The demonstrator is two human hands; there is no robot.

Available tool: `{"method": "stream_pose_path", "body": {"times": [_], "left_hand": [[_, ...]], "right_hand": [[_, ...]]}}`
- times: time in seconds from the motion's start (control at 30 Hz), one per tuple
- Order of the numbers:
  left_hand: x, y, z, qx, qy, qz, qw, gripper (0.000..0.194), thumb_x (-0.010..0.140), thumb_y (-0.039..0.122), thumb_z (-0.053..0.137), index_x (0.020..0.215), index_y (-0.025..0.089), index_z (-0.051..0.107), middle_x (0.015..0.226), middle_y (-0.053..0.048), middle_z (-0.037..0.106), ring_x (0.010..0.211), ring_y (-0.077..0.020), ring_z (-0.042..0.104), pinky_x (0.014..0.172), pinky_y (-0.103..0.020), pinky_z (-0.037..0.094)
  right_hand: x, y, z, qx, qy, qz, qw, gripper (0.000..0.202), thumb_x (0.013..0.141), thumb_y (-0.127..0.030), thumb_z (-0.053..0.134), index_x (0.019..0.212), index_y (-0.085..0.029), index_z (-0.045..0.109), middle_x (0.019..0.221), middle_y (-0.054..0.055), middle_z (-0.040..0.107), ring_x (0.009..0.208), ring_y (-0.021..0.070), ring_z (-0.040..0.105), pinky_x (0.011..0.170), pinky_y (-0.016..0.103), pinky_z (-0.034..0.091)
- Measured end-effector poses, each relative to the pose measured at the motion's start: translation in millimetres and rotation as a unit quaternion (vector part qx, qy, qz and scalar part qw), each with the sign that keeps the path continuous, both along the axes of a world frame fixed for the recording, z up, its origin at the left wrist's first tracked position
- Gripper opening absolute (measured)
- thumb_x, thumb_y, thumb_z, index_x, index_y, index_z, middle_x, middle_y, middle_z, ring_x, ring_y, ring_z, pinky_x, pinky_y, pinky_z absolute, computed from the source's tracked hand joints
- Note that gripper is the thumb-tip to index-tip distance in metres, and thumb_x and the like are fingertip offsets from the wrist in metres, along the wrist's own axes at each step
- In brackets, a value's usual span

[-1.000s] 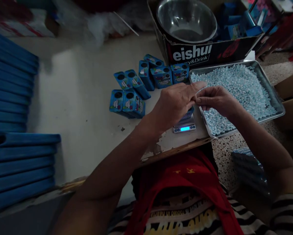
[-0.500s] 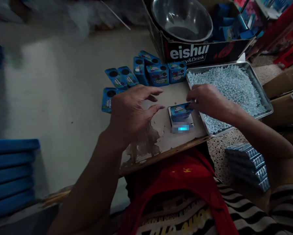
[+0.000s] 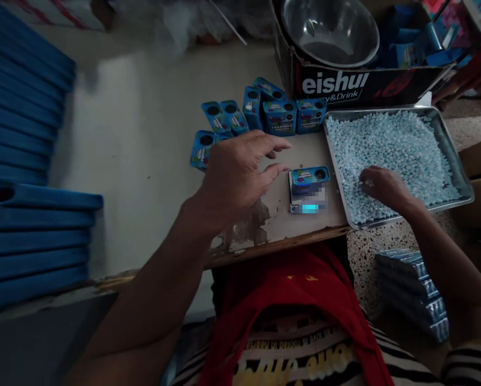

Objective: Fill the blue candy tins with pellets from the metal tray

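A small blue box [image 3: 310, 176] with a round dark hole lies on a small scale [image 3: 308, 201] whose display glows cyan. Just left of it, my left hand [image 3: 244, 171] hovers with thumb and fingers apart, holding nothing. My right hand [image 3: 385, 187] is down at the pale blue candies [image 3: 401, 145] in a metal tray [image 3: 460, 166], its fingers curled around a few pieces. Several more blue boxes [image 3: 279, 118] stand behind my left hand, some tilted against each other.
Behind the tray, a black carton [image 3: 373, 88] holds a steel bowl [image 3: 332, 32] and blue packs. Stacks of long blue boxes [image 3: 35, 236] line the left side. Silvery packs [image 3: 413, 289] lie below the table's edge at the right.
My right hand has left the box on the scale and moved right into the candies. My left hand keeps its open shape. The view has shifted, showing more blue stacks at left.
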State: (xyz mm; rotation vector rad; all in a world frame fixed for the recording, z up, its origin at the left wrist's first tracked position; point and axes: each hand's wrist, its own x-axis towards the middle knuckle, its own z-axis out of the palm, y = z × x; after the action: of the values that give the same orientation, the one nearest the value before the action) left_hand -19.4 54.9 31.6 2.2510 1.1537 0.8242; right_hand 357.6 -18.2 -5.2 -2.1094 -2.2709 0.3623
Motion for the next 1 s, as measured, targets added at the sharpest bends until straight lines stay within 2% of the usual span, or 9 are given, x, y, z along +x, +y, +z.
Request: {"method": "stream_pose_path", "body": {"times": [0.1,0.2,0.37,0.5,0.63,0.73,0.87,0.93,1.0], "left_hand": [[0.3,-3.4,-0.3,0.018,0.021,0.017,0.999,0.023,0.100,0.033,0.077,0.123,0.032,0.080,0.119,-0.003,0.082,0.108,-0.0256,0.078,0.101,-0.043,0.065],[-0.3,-7.1,-1.5,0.007,0.027,0.027,0.999,0.027,0.097,0.032,0.080,0.124,0.032,0.080,0.121,-0.004,0.082,0.109,-0.0256,0.079,0.103,-0.042,0.065],[3.0,-9.5,0.6,-0.028,0.023,0.014,0.999,0.039,0.091,0.032,0.088,0.129,0.030,0.078,0.128,-0.005,0.081,0.111,-0.0260,0.078,0.104,-0.039,0.065],[0.5,-8.3,-4.3,-0.070,0.049,-0.002,0.996,0.066,0.083,0.032,0.096,0.144,0.031,0.070,0.138,-0.008,0.079,0.125,-0.0314,0.075,0.107,-0.041,0.064],[-5.1,-10.9,-20.0,-0.109,0.076,-0.011,0.991,0.080,0.081,0.032,0.096,0.154,0.028,0.062,0.146,-0.012,0.075,0.133,-0.0347,0.072,0.110,-0.044,0.062],[-10.5,-14.4,-32.4,-0.137,0.073,-0.025,0.988,0.077,0.085,0.036,0.092,0.155,0.027,0.061,0.150,-0.013,0.072,0.137,-0.0354,0.071,0.108,-0.045,0.062],[-20.6,-14.9,-42.7,-0.148,0.048,-0.021,0.988,0.071,0.088,0.037,0.089,0.153,0.029,0.062,0.153,-0.012,0.071,0.137,-0.0345,0.071,0.112,-0.045,0.060],[-25.6,-13.4,-45.1,-0.149,0.042,-0.020,0.988,0.068,0.090,0.036,0.088,0.153,0.028,0.063,0.153,-0.012,0.071,0.138,-0.0342,0.070,0.115,-0.046,0.059],[-29.7,-11.7,-46.7,-0.148,0.039,-0.022,0.988,0.067,0.091,0.035,0.087,0.153,0.026,0.063,0.154,-0.013,0.070,0.140,-0.0341,0.069,0.118,-0.047,0.058]], "right_hand": [[16.2,4.8,4.1,0.027,0.143,-0.103,0.984,0.014,0.084,-0.031,0.074,0.089,-0.020,0.080,0.068,0.003,0.071,0.064,0.0193,0.064,0.062,0.032,0.043],[25.7,4.3,0.8,-0.006,0.291,-0.177,0.940,0.024,0.079,-0.042,0.079,0.089,-0.020,0.078,0.058,-0.002,0.061,0.053,0.0144,0.052,0.054,0.029,0.036],[16.6,6.5,5.4,-0.083,0.503,-0.196,0.837,0.043,0.076,-0.054,0.094,0.079,-0.022,0.067,0.065,-0.003,0.055,0.055,0.0095,0.043,0.052,0.027,0.033],[-11.0,16.1,27.3,-0.105,0.547,-0.176,0.812,0.048,0.075,-0.057,0.100,0.082,-0.022,0.068,0.071,-0.002,0.059,0.059,0.0100,0.047,0.052,0.026,0.037],[-51.7,27.6,47.6,-0.119,0.545,-0.088,0.825,0.042,0.081,-0.055,0.096,0.089,-0.022,0.071,0.070,-0.003,0.056,0.061,0.0106,0.046,0.054,0.026,0.039],[-80.3,35.4,57.0,-0.104,0.473,-0.036,0.874,0.033,0.087,-0.050,0.091,0.091,-0.022,0.075,0.066,-0.004,0.054,0.061,0.0118,0.045,0.057,0.028,0.037],[-104.1,44.0,62.4,-0.037,0.342,0.034,0.938,0.019,0.090,-0.038,0.085,0.086,-0.021,0.080,0.071,-0.001,0.067,0.070,0.0144,0.055,0.066,0.030,0.040],[-110.1,46.5,62.6,-0.020,0.304,0.053,0.951,0.016,0.091,-0.035,0.083,0.086,-0.020,0.083,0.077,0.001,0.075,0.074,0.0155,0.060,0.071,0.031,0.042],[-113.5,47.5,61.4,-0.018,0.288,0.047,0.956,0.020,0.092,-0.039,0.083,0.086,-0.020,0.086,0.080,0.002,0.079,0.075,0.0163,0.064,0.071,0.032,0.043]]}}
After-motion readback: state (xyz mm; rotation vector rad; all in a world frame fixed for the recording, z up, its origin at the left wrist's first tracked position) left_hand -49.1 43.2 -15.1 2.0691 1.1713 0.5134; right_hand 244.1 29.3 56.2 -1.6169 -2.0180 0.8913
